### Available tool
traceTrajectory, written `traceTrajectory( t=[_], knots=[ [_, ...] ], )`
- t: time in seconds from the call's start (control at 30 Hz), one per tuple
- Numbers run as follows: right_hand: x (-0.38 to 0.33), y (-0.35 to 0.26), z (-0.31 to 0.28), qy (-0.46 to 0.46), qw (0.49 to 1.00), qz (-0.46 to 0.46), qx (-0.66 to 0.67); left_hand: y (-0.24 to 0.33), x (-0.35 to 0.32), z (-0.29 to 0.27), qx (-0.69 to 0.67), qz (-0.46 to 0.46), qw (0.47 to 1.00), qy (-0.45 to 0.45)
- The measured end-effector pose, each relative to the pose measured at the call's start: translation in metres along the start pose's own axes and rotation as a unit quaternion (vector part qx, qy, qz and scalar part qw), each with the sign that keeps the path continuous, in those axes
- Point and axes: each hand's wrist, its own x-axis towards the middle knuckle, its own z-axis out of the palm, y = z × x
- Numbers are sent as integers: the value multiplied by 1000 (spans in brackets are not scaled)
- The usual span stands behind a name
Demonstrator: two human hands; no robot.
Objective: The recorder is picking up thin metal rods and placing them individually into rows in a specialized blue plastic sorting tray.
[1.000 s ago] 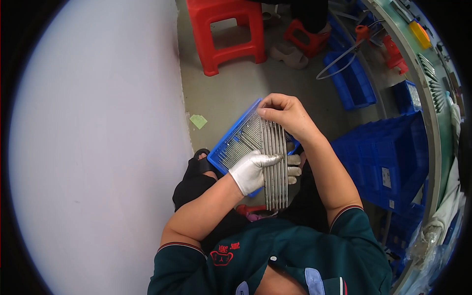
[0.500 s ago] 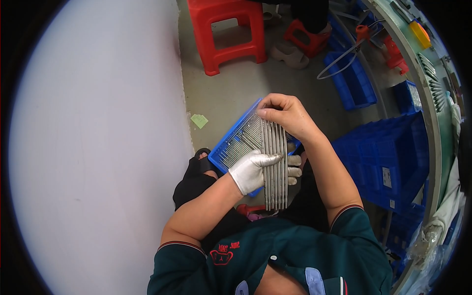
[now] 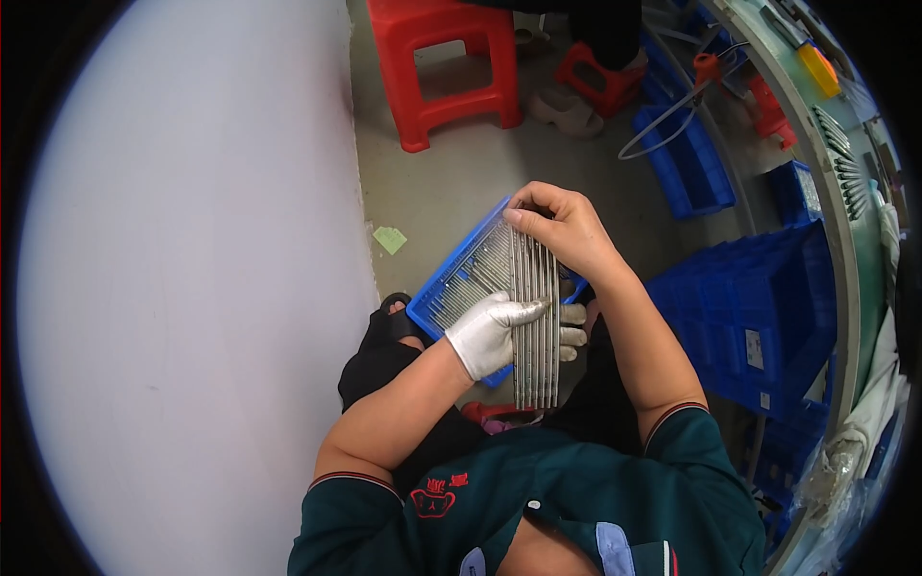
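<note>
Metal rods (image 3: 536, 326), thin, grey, flat bundle

Factory floor: stacked blue crates (image 3: 759, 317)

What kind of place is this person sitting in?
Probably a small factory or workshop: stacked blue plastic bins, a long workbench, and a blue tray of thin metal rods held in both hands.

Metal rods, plastic tray, cloth glove

I see dull grey metal rods (image 3: 536, 322), a glossy blue plastic tray (image 3: 444, 293), a matt white cloth glove on my left hand (image 3: 492, 331), and a shiny red plastic stool (image 3: 447, 58).
</note>
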Motion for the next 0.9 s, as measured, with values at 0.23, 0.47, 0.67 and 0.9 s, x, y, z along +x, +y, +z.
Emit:
traceTrajectory(
  t=[0.23,0.47,0.67,0.9],
  knots=[
    [2,4,-3,-46,997,-13,62,3,-1,8,-29,-12,999,-30],
    [0,1,-1,-40,998,-36,35,1,-3,3,-42,-13,998,-45],
    [-1,0,-1,-20,999,-36,14,2,-4,5,-5,-5,1000,-23],
    [1,10,-5,15,996,-17,90,2,-3,6,-32,12,999,-18]
  ],
)
